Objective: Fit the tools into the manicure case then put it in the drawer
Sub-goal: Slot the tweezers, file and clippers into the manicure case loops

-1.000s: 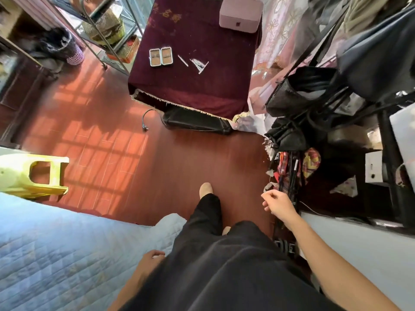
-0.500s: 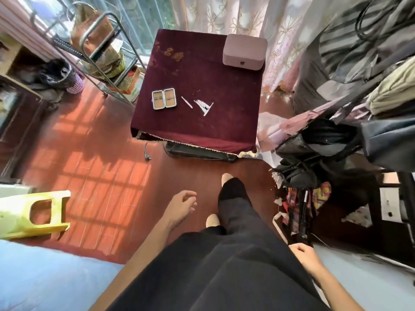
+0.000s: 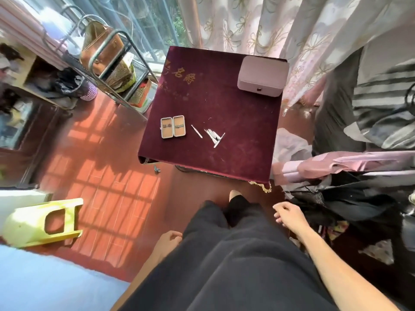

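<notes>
The manicure case [image 3: 173,126] lies spread flat with both tan halves up, on a table under a maroon cloth [image 3: 235,122]. To its right lie one thin metal tool [image 3: 196,131] and a small heap of metal tools [image 3: 214,136]. A pink box [image 3: 262,75] with a front clasp sits at the table's far right corner. My left hand [image 3: 168,243] hangs low beside my black trousers, fingers loosely curled, holding nothing. My right hand [image 3: 289,215] is out to the right, fingers loosely curled and empty. Both hands are well short of the table.
A yellow-green plastic stool [image 3: 42,223] lies tipped over on the red floor at left. A metal rack [image 3: 107,63] with bags stands left of the table. Dark clothes and bags [image 3: 350,203] crowd the right side. A blue quilt [image 3: 45,279] fills the lower left.
I have stepped closer to the table, which now appears larger and nearer. My left hand dropped back beside my leg and my right hand swung forward.
</notes>
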A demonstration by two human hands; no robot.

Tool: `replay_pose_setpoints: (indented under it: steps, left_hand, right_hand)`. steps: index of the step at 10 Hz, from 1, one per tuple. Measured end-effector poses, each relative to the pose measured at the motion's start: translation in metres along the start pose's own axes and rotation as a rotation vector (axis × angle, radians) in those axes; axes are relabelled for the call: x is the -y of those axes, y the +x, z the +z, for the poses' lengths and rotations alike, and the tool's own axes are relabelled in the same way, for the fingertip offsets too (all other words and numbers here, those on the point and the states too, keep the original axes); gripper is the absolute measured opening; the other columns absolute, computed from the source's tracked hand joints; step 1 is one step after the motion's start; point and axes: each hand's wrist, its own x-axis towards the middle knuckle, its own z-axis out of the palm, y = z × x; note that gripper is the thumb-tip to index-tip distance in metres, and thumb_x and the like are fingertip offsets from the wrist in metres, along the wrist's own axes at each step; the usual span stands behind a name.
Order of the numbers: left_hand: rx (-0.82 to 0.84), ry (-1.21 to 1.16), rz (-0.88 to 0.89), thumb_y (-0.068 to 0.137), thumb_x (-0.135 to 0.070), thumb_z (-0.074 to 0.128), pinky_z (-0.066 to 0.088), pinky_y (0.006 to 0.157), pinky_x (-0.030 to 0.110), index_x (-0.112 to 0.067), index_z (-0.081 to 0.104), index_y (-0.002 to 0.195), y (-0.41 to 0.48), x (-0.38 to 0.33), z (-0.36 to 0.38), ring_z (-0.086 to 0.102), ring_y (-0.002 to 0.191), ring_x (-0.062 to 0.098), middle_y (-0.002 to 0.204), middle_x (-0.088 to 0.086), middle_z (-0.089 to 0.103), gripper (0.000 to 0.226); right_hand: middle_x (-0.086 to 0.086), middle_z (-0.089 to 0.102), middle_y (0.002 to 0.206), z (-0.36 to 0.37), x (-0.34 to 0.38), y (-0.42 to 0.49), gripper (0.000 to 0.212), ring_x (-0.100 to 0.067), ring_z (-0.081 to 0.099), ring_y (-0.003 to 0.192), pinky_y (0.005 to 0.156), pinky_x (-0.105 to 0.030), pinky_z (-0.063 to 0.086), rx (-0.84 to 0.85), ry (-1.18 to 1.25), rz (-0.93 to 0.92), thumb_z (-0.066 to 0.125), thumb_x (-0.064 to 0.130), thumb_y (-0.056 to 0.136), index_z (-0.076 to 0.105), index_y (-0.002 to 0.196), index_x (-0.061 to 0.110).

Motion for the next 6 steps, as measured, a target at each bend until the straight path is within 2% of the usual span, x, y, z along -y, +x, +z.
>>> replay_pose_setpoints:
  steps: [1,2,3,4,5,6]
  left_hand:
    - [-0.029,-0.030,-0.021,0.100,-0.016,0.056,0.053,0.101,0.036,-0.013,0.070,0.117,0.013,-0.006,-0.017,0.068,0.113,0.025,0.120,0.008,0.072,0.022]
    - [-0.003,-0.003,-0.034,0.102,-0.017,0.054,0.051,0.100,0.034,-0.020,0.066,0.109,0.022,-0.026,-0.039,0.066,0.115,0.025,0.120,0.007,0.070,0.015]
    - [-0.005,-0.021,0.032,0.102,-0.018,0.053,0.049,0.093,0.028,-0.031,0.061,0.095,0.034,-0.052,-0.069,0.066,0.111,0.022,0.111,0.001,0.068,0.017]
    - [0.014,-0.053,0.060,0.103,-0.016,0.050,0.050,0.077,0.021,-0.034,0.059,0.090,0.062,-0.072,-0.097,0.066,0.090,0.014,0.098,-0.004,0.068,0.024]
    - [0.060,-0.114,0.057,0.102,-0.013,0.047,0.052,0.073,0.023,-0.025,0.063,0.099,0.096,-0.088,-0.118,0.064,0.077,0.013,0.095,0.003,0.070,0.020]
    - [0.061,-0.149,0.093,0.099,-0.013,0.048,0.050,0.067,0.019,-0.026,0.065,0.099,0.140,-0.101,-0.133,0.064,0.074,0.008,0.097,0.004,0.071,0.022]
  right_hand:
    - [-0.007,0.073,0.078,0.007,0.045,0.014,0.015,-0.017,0.062,0.059,0.057,-0.026,0.044,0.014,0.006,-0.055,0.062,0.020,0.103,0.072,0.091,0.017]
    - [-0.006,0.074,0.079,0.017,0.071,0.020,0.016,-0.018,0.064,0.062,0.058,-0.027,0.045,0.025,-0.006,-0.049,0.062,0.022,0.103,0.074,0.094,0.015]
    - [-0.006,0.075,0.081,0.029,0.086,0.021,0.016,-0.019,0.066,0.065,0.063,-0.030,0.047,0.024,-0.044,-0.015,0.062,0.024,0.102,0.074,0.093,0.017]
    - [-0.005,0.076,0.080,0.045,0.107,0.026,0.017,-0.019,0.068,0.066,0.068,-0.031,0.050,0.000,-0.053,0.009,0.062,0.023,0.102,0.075,0.091,0.019]
    - [-0.002,0.077,0.076,0.068,0.140,0.038,0.017,-0.016,0.070,0.062,0.064,-0.028,0.049,-0.049,-0.039,0.004,0.064,0.023,0.100,0.076,0.088,0.021]
    - [0.001,0.077,0.073,0.095,0.169,0.056,0.016,-0.014,0.070,0.061,0.063,-0.026,0.048,-0.091,0.020,0.012,0.066,0.024,0.099,0.077,0.087,0.022]
